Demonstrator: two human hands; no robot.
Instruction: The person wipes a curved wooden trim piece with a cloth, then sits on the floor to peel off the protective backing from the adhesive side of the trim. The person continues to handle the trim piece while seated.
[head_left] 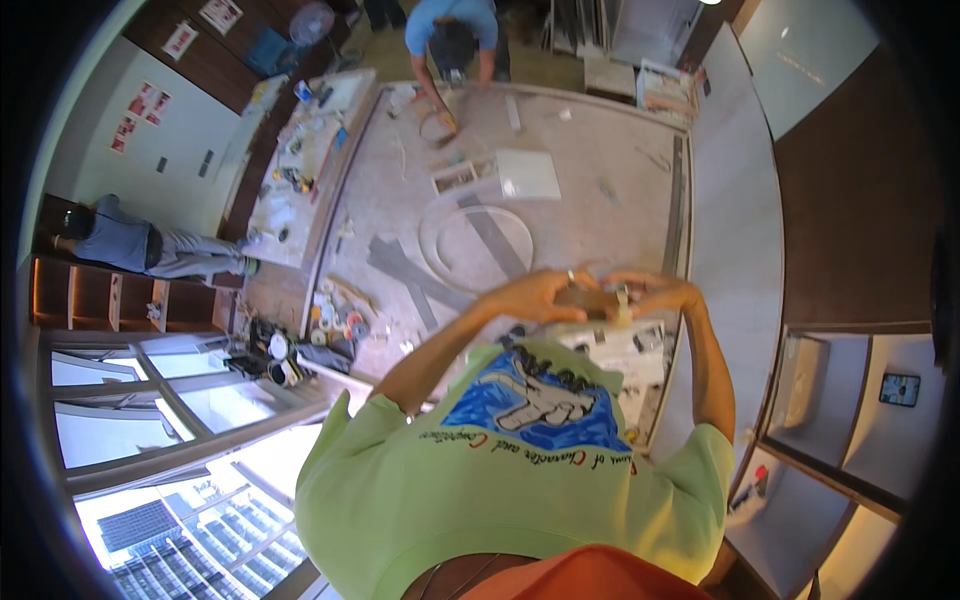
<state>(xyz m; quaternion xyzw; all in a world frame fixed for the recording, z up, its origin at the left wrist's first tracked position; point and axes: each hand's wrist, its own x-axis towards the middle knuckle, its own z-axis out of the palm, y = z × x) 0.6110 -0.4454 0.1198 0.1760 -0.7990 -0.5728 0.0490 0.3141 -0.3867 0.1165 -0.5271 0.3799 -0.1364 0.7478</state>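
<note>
Brown block (585, 298) between both closed hands

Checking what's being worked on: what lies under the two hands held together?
A small brown block shows between the left hand and right hand; fingers cover its ends and underside.

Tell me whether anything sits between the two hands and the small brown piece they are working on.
Nothing visible does. The left hand and right hand both already touch the small brown piece, holding it between them above the work table.

Dusty grey floor (600, 170), brown walls (850, 180), bright windows (150, 450), wooden shelves (90, 300).
</note>
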